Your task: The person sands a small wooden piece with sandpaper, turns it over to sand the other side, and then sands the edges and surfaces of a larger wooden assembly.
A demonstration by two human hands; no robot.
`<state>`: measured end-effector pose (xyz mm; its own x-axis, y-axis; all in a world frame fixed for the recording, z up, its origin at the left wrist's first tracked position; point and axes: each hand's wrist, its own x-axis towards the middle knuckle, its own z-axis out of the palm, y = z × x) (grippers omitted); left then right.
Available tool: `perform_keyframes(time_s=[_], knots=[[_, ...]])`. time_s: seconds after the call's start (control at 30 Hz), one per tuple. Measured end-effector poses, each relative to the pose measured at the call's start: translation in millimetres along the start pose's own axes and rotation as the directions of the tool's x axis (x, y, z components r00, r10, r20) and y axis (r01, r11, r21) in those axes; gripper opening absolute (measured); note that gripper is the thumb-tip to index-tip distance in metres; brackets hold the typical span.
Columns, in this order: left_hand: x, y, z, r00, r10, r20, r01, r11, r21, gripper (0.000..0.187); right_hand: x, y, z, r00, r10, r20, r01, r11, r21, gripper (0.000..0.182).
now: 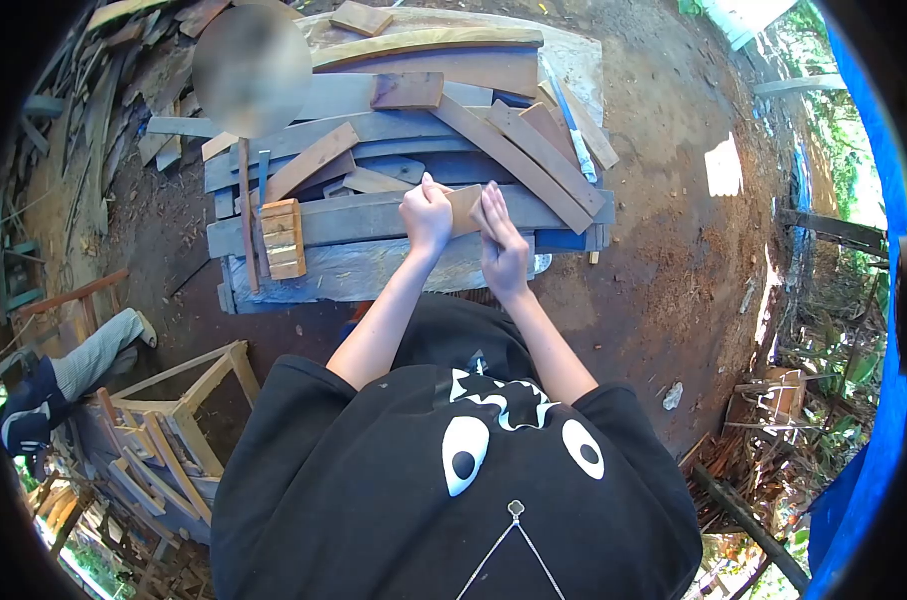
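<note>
A short, flat brown piece of wood (463, 208) lies between my two hands, over the grey boards of the bench. My left hand (429, 215) is closed in a fist at its left end, thumb uppermost. At the right end my right hand (504, 245) grips it, the fingers long and pressed together along its edge. Beneath both hands runs a long grey board (344, 220). To the left of my hands sits a wooden block (284, 239) with pale stripes, beside a narrow upright-lying stick (246, 215).
Brown planks (514, 165) and a short block (407, 91) lie across the bench beyond my hands. A blue-and-white handsaw-like strip (572, 125) rests at the right. A wooden frame (204, 405) stands at lower left, near another person's leg (99, 350). Scrap wood (104, 120) covers the ground at upper left.
</note>
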<state>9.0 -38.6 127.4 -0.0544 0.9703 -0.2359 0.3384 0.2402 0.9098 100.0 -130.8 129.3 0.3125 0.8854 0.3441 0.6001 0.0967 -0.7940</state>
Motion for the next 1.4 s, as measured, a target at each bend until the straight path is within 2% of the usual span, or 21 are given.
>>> perform_keyframes(time_s=[0.1, 0.23, 0.27, 0.37, 0.5, 0.57, 0.63, 0.67, 0.73, 0.8, 0.9, 0.93, 1.03, 1.17, 1.2, 1.3, 1.4], knots=[[-3.1, 2.4, -0.3, 1.0, 0.016, -0.01, -0.016, 0.999, 0.045, 0.046, -19.0, 2.7, -10.8, 0.998, -0.021, 0.051, 0.027, 0.991, -0.134, 0.045], [-1.7, 3.3, -1.8, 0.995, 0.089, 0.035, -0.091, 0.992, 0.089, 0.046, 23.3, 9.8, 2.0, 0.993, 0.105, 0.061, -0.11, 0.991, 0.08, 0.044], [-3.0, 3.4, -0.8, 0.997, 0.068, 0.024, -0.07, 0.994, 0.088, 0.045, 26.2, 16.0, 8.5, 0.993, 0.097, 0.066, -0.103, 0.99, 0.093, 0.045], [1.1, 6.5, 1.1, 0.999, 0.04, -0.017, -0.039, 0.996, 0.085, 0.045, 3.8, 2.7, -4.6, 0.998, 0.02, 0.065, -0.015, 0.997, -0.082, 0.042], [-1.1, 5.8, 0.8, 0.999, 0.045, -0.015, -0.043, 0.993, 0.109, 0.044, -15.7, 8.5, -12.2, 0.991, 0.091, 0.094, -0.084, 0.994, -0.074, 0.046], [1.8, 2.8, 1.6, 0.998, 0.07, -0.006, -0.069, 0.991, 0.117, 0.043, 8.7, 11.0, -2.0, 0.994, 0.083, 0.076, -0.08, 0.996, -0.04, 0.045], [1.5, 1.3, 2.5, 1.0, 0.028, -0.013, -0.026, 0.991, 0.13, 0.043, 25.7, 12.5, 7.8, 0.997, 0.053, 0.053, -0.054, 0.998, 0.021, 0.044], [-0.4, 4.0, 2.9, 0.999, 0.032, -0.034, -0.027, 0.991, 0.133, 0.042, 23.6, 5.0, 2.1, 0.995, 0.082, 0.048, -0.082, 0.997, 0.009, 0.043], [1.2, 0.4, 4.9, 0.995, 0.056, -0.079, -0.043, 0.987, 0.153, 0.042, -5.1, 3.2, -13.3, 0.995, 0.03, 0.097, -0.019, 0.994, -0.11, 0.042], [2.1, 5.8, 3.0, 0.996, 0.063, -0.057, -0.055, 0.991, 0.126, 0.042, -21.3, 12.0, -23.0, 0.989, 0.015, 0.15, 0.017, 0.978, -0.208, 0.042], [0.6, 4.1, 2.9, 0.998, 0.057, -0.035, -0.052, 0.991, 0.127, 0.042, 12.8, 13.4, -12.5, 0.988, 0.081, 0.13, -0.068, 0.993, -0.098, 0.043], [1.4, 4.8, 2.5, 0.998, 0.047, -0.033, -0.043, 0.991, 0.125, 0.042, 23.1, 16.0, -2.8, 0.991, 0.094, 0.099, -0.096, 0.995, 0.008, 0.044], [1.7, 3.9, 2.8, 0.998, 0.053, -0.046, -0.047, 0.989, 0.14, 0.042, 17.0, 0.4, -5.9, 0.998, -0.009, 0.069, 0.011, 0.999, -0.03, 0.046], [0.3, 4.6, 2.3, 0.998, 0.056, -0.034, -0.051, 0.989, 0.14, 0.042, -14.5, 11.6, -26.1, 0.983, -0.031, 0.18, 0.089, 0.942, -0.325, 0.052], [-0.8, 4.6, 1.5, 0.998, 0.049, -0.028, -0.044, 0.989, 0.14, 0.042, -10.3, 15.2, -23.0, 0.986, -0.022, 0.164, 0.071, 0.951, -0.302, 0.057], [0.7, 5.1, 2.5, 0.999, 0.038, -0.013, -0.037, 0.992, 0.123, 0.043, 30.0, 1.5, -11.0, 0.987, -0.001, 0.159, 0.053, 0.946, -0.321, 0.05], [3.9, 4.1, 0.4, 0.999, 0.047, -0.019, -0.044, 0.992, 0.12, 0.043, 14.7, -0.5, -9.5, 0.987, 0.002, 0.159, 0.045, 0.955, -0.293, 0.053]])
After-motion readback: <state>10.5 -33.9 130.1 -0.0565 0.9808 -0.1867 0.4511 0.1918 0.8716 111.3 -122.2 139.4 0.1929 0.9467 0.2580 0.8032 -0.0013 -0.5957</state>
